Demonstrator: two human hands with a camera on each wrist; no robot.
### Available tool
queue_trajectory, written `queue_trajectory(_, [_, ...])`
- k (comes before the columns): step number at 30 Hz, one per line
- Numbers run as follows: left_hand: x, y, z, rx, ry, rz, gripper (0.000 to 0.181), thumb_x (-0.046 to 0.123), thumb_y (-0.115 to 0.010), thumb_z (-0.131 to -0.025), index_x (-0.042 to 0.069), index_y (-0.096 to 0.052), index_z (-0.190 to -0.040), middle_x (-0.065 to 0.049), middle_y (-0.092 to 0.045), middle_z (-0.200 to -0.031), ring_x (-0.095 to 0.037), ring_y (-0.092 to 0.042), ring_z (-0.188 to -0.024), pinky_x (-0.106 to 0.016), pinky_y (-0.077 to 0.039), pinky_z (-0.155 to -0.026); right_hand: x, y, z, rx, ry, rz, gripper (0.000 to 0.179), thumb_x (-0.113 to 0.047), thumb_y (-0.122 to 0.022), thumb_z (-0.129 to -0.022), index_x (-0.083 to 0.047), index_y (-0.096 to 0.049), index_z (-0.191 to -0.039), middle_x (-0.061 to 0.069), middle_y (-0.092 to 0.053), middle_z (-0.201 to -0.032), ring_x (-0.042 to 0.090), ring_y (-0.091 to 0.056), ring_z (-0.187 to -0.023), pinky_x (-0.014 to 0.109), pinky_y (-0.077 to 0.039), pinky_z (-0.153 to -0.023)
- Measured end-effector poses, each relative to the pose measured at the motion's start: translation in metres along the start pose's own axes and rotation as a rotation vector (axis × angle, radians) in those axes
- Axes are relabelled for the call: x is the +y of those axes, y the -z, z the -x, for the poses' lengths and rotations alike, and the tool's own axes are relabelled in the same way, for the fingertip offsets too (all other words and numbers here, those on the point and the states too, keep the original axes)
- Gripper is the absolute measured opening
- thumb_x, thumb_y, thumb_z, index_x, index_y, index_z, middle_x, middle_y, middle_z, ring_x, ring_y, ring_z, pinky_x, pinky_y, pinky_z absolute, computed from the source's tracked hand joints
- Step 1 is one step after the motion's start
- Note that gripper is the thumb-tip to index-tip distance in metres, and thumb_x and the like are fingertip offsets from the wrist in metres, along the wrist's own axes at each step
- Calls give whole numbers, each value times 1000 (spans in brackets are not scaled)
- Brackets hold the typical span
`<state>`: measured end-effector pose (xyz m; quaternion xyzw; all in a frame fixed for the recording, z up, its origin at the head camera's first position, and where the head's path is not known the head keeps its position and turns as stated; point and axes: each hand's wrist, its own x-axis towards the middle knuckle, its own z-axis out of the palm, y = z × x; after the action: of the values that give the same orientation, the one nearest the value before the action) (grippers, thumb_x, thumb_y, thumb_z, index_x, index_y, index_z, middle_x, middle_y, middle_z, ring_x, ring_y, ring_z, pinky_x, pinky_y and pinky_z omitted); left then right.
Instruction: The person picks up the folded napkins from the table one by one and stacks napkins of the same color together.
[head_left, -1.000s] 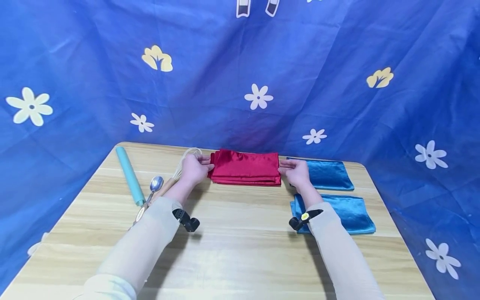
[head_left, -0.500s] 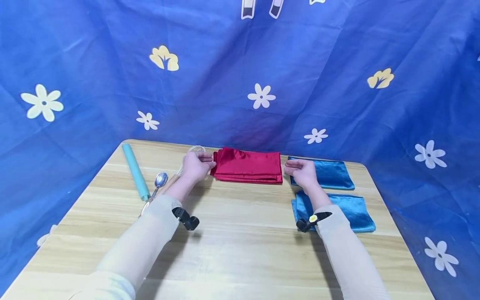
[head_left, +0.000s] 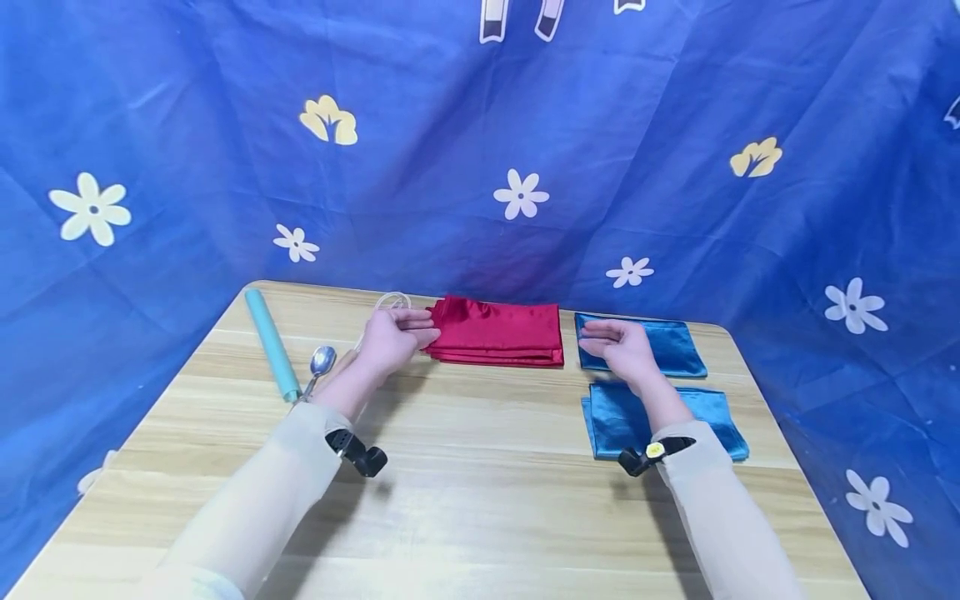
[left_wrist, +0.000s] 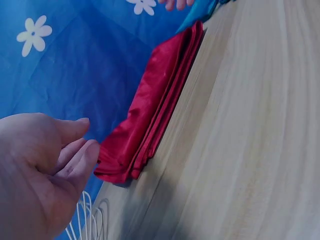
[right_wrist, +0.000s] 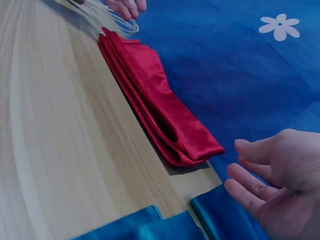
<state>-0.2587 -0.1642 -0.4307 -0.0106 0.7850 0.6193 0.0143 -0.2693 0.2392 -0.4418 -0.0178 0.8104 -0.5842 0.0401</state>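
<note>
A shiny red cloth [head_left: 498, 329], folded into a flat layered rectangle, lies at the back middle of the table. My left hand [head_left: 396, 337] hovers by its left end with fingers relaxed; in the left wrist view the fingertips come close to the cloth's corner [left_wrist: 112, 167] and nothing is held. To the right, my right hand [head_left: 618, 346] is over the left part of a folded dark blue cloth [head_left: 671, 346], its fingers loosely extended and holding nothing. In the right wrist view a gap shows between this hand [right_wrist: 280, 185] and the red cloth [right_wrist: 165, 107].
Another folded blue cloth [head_left: 708, 412] lies nearer, partly beneath the right forearm. On the left are a teal roll [head_left: 272, 346], a metal spoon [head_left: 322, 360] and a whisk [right_wrist: 107, 17], mostly hidden by the left hand. A blue flowered curtain [head_left: 420, 150] hangs behind the table.
Both hands were at the red cloth's ends; the right hand has drawn away to the right and its fingers have loosened. The left hand has let go and risen slightly. The red cloth stays put.
</note>
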Motion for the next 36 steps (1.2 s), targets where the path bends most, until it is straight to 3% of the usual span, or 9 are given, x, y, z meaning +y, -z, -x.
queue_trajectory(7, [6,-8,13,-72,17,31,47,5,-82,-93,-8,-66,-135,-24,-71,-127,-30,-72,-116,-23,-59,-86,-2,20,18,-5,16,64,44,-18,-80,-98,-1,-69,-136,20,-69,-134,29,-69,-119,30,-58,-93])
queue_trajectory(14, [2,-18,22,-130,7,127,44,-2,-80,-93,-11,-65,-134,-32,-66,-132,-32,-73,-113,-28,-60,-88,-3,40,38,-8,12,99,44,-24,-81,-98,-4,-70,-136,22,-67,-137,24,-70,-116,27,-58,-91])
queue_trajectory(21, [4,-29,32,-148,21,150,44,-2,-81,-91,-9,-67,-133,-26,-71,-124,-30,-75,-109,-31,-61,-87,3,66,59,-5,24,110,49,-27,-79,-99,-2,-66,-139,24,-65,-139,12,-70,-112,21,-56,-90])
queue_trajectory(29, [7,-48,38,-160,23,126,46,3,-83,-91,-9,-68,-132,-21,-76,-117,-28,-76,-107,-31,-62,-84,18,95,75,30,31,156,55,-30,-77,-100,2,-62,-142,26,-63,-141,-1,-69,-105,16,-55,-87])
queue_trajectory(36, [8,-69,39,-200,18,158,46,1,-83,-91,-13,-66,-132,-23,-76,-115,-29,-76,-107,-32,-62,-85,20,118,90,44,22,225,57,-33,-76,-101,2,-62,-143,25,-64,-140,-5,-67,-105,12,-52,-87])
